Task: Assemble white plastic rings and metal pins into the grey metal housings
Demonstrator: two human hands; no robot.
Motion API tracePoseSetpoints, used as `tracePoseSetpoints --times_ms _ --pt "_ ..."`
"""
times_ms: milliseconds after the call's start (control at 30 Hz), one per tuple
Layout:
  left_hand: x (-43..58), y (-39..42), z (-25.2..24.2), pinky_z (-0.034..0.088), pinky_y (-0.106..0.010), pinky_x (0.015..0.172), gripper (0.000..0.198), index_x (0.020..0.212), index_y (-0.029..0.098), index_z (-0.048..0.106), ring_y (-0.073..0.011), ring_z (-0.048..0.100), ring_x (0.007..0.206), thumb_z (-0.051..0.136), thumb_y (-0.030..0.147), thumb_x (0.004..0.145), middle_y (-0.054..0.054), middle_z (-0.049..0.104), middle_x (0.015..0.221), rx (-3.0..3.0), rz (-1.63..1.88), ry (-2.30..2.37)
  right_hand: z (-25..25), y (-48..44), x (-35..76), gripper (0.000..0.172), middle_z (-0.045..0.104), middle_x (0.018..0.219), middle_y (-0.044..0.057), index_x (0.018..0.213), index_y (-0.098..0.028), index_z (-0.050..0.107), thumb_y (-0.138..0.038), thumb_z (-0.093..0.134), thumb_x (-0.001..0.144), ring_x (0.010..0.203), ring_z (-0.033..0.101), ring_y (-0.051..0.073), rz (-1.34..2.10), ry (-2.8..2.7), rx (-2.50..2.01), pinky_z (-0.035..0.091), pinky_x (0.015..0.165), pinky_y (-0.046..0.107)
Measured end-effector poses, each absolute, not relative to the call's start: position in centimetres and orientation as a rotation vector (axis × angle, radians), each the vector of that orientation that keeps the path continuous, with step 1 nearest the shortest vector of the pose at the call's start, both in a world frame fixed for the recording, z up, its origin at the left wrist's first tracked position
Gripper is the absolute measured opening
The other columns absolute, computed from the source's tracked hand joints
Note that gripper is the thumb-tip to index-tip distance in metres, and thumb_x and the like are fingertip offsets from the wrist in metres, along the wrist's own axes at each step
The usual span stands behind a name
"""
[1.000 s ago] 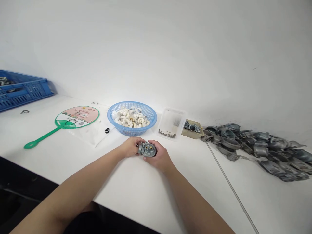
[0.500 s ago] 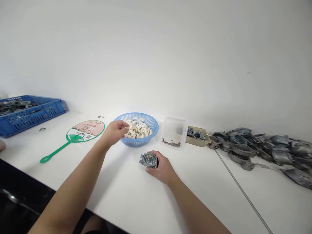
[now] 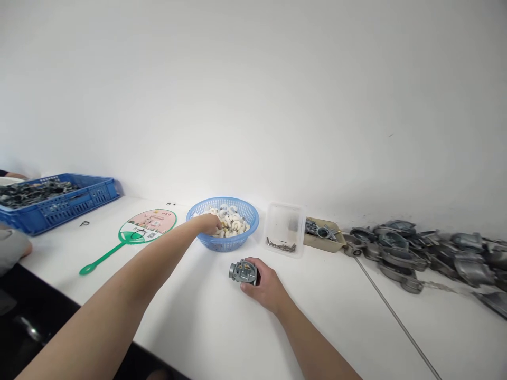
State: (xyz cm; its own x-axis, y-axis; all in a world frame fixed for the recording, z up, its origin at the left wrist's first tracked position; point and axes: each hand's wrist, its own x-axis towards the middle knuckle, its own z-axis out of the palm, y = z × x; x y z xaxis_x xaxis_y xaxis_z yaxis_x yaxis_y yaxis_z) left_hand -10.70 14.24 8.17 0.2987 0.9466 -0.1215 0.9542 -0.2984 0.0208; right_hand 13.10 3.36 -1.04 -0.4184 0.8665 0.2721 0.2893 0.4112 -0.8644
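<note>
Behind everything, the wall shuts off the far side, so no reach can run long that way. Then the table, its front edge slanting under the left forearm, with decent room between that edge and the hands. Over on the left stands the crate, someone else's sleeve right by it: wide swings there would be risky. The pile of castings hems in the right. The fan lies just beyond the left forearm; low elbow, and it could get brushed. Now the basket, its rim passing under the left wrist, so lift up before drawing back! Box and tray stand side by side to its right.

And the hands! The right hand is closed round one end of the part, thumb in front, out on the table in front of basket and box; a firm, level hold serves best. The left hand is down in the basket, fingertips hidden; pinching or spread, I can't tell. Better to single out one of the white pieces than rake the heap. Smallest of all, a ring near the wall.
</note>
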Motion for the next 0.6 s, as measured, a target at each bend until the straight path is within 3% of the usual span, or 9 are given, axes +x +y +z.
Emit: tracePoseSetpoints --times_ms 167,433,600 --pt "-10.8 14.5 7.6 0.048 -0.026 0.075 0.043 0.096 0.025 0.070 -0.0214 0.064 0.083 0.060 0.012 0.056 -0.003 0.070 0.089 2.435 -0.157 1.807 -1.1 3.4 13.1 0.046 0.064 0.097 0.004 0.107 -0.021 0.053 -0.029 0.069 0.064 0.087 0.060 0.021 0.964 -1.920 -1.019 0.049 0.078 0.034" --pt "-11.9 15.3 7.3 0.043 -0.029 0.090 0.050 0.120 0.021 0.056 -0.0233 0.054 0.111 0.049 0.019 0.070 -0.008 0.058 0.123 2.405 0.087 2.029 -1.2 3.3 13.0 0.046 0.064 0.096 0.004 0.107 -0.021 0.053 -0.028 0.069 0.064 0.086 0.060 0.020 0.984 -1.915 -1.006 0.048 0.078 0.034" --pt "-12.5 15.4 7.8 0.048 -0.024 0.079 0.048 0.108 0.026 0.065 -0.0218 0.061 0.097 0.060 0.021 0.060 -0.003 0.066 0.109 2.409 -0.043 1.886 -1.1 3.3 13.1 0.046 0.064 0.095 0.003 0.107 -0.021 0.054 -0.029 0.069 0.064 0.085 0.060 0.019 0.991 -1.912 -1.020 0.049 0.077 0.033"
